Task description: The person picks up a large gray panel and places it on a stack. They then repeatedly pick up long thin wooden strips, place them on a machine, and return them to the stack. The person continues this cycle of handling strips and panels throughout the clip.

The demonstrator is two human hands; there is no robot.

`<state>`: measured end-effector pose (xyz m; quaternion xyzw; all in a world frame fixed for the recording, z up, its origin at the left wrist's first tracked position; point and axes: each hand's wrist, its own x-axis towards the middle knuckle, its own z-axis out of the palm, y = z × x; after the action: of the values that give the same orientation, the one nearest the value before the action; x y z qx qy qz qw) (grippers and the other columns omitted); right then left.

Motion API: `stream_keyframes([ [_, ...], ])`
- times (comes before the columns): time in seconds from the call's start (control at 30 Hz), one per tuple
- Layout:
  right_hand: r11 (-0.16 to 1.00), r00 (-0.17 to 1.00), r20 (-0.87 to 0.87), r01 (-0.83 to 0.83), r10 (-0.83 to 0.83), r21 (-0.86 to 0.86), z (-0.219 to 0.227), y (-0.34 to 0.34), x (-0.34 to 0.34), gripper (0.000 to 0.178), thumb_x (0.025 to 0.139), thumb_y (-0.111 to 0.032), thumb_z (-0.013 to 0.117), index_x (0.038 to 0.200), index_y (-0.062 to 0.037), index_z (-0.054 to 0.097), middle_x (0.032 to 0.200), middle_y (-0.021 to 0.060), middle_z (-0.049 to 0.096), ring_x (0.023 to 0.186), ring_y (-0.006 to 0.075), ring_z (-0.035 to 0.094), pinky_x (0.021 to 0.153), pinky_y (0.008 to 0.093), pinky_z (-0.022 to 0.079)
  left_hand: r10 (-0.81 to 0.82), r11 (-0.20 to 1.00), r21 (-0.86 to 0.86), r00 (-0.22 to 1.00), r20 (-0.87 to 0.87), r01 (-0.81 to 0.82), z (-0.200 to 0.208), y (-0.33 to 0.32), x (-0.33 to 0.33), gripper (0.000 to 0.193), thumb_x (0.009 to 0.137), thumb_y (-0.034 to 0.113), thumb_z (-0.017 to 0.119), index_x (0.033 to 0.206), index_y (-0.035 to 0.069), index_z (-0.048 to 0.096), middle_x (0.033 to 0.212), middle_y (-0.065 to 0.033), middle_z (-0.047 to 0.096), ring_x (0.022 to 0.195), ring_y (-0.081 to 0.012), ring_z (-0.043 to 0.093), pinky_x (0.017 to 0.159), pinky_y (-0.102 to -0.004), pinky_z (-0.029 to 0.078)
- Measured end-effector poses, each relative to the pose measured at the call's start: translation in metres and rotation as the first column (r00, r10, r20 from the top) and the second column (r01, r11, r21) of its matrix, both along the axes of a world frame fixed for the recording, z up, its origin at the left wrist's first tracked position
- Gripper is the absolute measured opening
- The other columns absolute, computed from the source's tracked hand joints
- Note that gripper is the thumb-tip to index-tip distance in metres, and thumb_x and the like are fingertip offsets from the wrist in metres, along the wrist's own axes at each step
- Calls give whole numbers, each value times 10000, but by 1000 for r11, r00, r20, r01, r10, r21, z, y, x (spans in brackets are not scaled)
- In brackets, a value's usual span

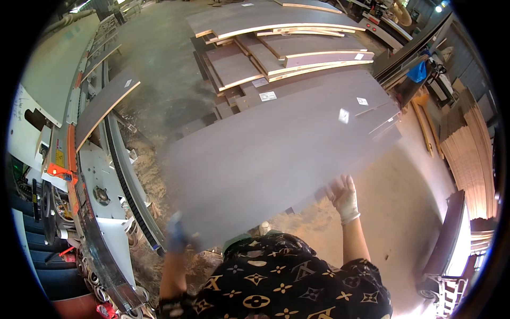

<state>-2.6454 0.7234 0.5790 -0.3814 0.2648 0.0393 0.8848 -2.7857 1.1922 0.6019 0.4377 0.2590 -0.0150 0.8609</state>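
Observation:
A large grey wooden board (255,159) with a white label (343,116) slants in front of my body, smeared by motion. My left hand (179,234), in what looks like a blue glove, is at its near left corner; blur hides the exact finger positions, but the hand seems closed on the edge. On the near right edge, my right hand (342,199) wears a whitish glove and grips the board. The board's far part overlaps the stack of similar boards (234,64) behind it, so I cannot tell whether it rests there.
Along the left runs a long saw machine (98,212) with a rail, an orange part (59,171) and a narrow grey board (106,106) on it. Tall piles of brown sheets (465,154) stand at the right. A yellow pallet-truck fork (422,127) lies nearby, and sawdust covers the floor.

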Motion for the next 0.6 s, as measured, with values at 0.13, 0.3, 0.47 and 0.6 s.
stream_keyframes([
  [0.13,970,973,45,-230,227,80,-3,43,29,565,791,-276,668,1260,-88,415,1216,114,474,1090,263,491,891,380,452,217,941,-285,972,86,-185,20,105,-130,461,835,377,519,1137,29,530,1100,-133,565,889,-235,571,788,-392,481],
  [0.3,695,689,149,-719,709,18,22,150,-23,449,876,-309,486,1200,2,470,1143,122,538,1058,237,529,824,353,472,675,413,721,719,167,-556,-28,154,-233,427,852,373,502,1140,61,540,1089,-103,578,1011,-205,538,889,-407,433],
  [0.47,718,716,176,-693,675,68,30,236,-80,522,827,-332,569,1234,-27,454,1188,80,530,1077,200,511,901,342,423,929,-345,778,306,205,526,-66,172,-265,518,845,461,498,1219,103,497,1134,-72,562,1044,-218,535,925,-401,424],
  [0.6,557,595,289,-803,750,209,2,289,-61,476,815,-215,596,1237,-49,450,1177,86,533,1075,237,517,889,403,459,940,101,93,126,317,-990,-30,176,-211,513,856,472,492,1215,106,496,1162,-62,555,1045,-228,541,889,-400,458],
])
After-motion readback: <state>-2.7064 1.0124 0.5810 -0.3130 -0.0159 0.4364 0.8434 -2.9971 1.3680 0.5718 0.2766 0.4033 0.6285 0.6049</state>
